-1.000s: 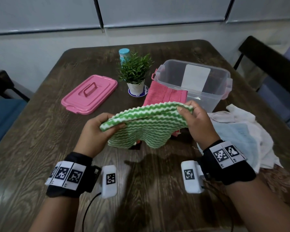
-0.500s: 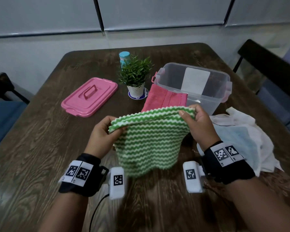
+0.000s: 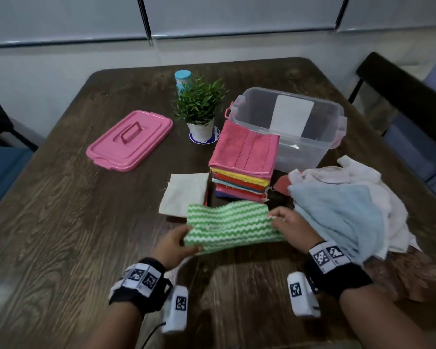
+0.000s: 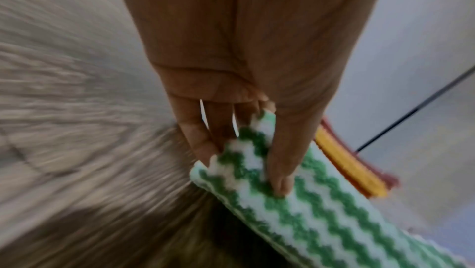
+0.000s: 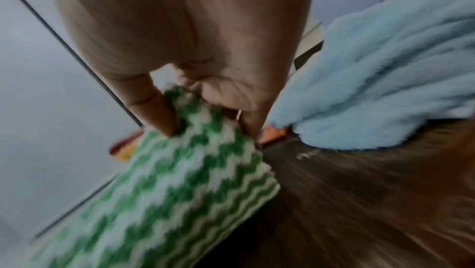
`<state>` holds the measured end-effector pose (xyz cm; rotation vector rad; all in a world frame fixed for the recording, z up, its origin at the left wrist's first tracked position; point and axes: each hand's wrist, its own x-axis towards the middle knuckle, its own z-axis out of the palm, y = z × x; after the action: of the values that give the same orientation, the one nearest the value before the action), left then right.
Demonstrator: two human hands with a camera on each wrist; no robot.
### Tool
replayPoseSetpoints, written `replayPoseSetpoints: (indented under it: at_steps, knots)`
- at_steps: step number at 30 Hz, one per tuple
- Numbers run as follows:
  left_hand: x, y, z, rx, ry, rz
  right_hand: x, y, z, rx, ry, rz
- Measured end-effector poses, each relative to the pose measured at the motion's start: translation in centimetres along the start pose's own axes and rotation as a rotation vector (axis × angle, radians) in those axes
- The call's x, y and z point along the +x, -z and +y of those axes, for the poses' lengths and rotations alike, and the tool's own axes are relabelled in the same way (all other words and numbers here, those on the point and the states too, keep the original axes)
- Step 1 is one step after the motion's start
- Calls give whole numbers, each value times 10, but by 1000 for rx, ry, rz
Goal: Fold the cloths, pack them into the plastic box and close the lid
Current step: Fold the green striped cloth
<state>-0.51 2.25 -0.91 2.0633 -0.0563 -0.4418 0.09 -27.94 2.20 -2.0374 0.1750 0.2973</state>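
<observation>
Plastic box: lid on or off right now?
Off. The plastic box stands open; its pink lid lies flat on the table, left of the plant.

No words, brand names or numbers can be read anywhere. The only signs are black-and-white square code markers: two on the band at the left wrist [image 3: 142, 277], two on the band at the right wrist [image 3: 328, 255], and one on each white camera unit [image 3: 178, 309] hanging beside those bands. Inside the clear plastic box [image 3: 310, 147] a white label [image 3: 291, 116] stands against the far wall, blank. The coaster [image 3: 204, 137] left of the box bears a blue ring, its print too blurred to read
</observation>
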Motion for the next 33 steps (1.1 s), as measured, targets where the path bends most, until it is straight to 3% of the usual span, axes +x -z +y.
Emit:
replayPoseSetpoints:
  at_steps: [5,13,19,22,24,27,29,33]
  knots:
    - [-10,-18,-21,130,145,-120,2,-15,42,-273,-200,-285]
    - [-17,-19,-33,239,269,-267,-4,-18,65,-259,-367,-414]
    - [-21,-21,-30,50,257,-194,-2,-16,68,-101,-372,-338]
    - [-22,-22,-29,72,223,-139,-9,-16,67,34,-444,-343]
    - [-24,-24,-27,76,183,-78,-12,-16,67,4,-410,-317]
    - [-25,-29,-26,36,140,23,-7,-14,71,-19,-240,-112]
    - [-24,-32,-27,36,129,62,-5,-13,69,52,-219,-24]
    - [-19,-33,-31,-78,140,80,-1,-21,75,56,-369,-149]
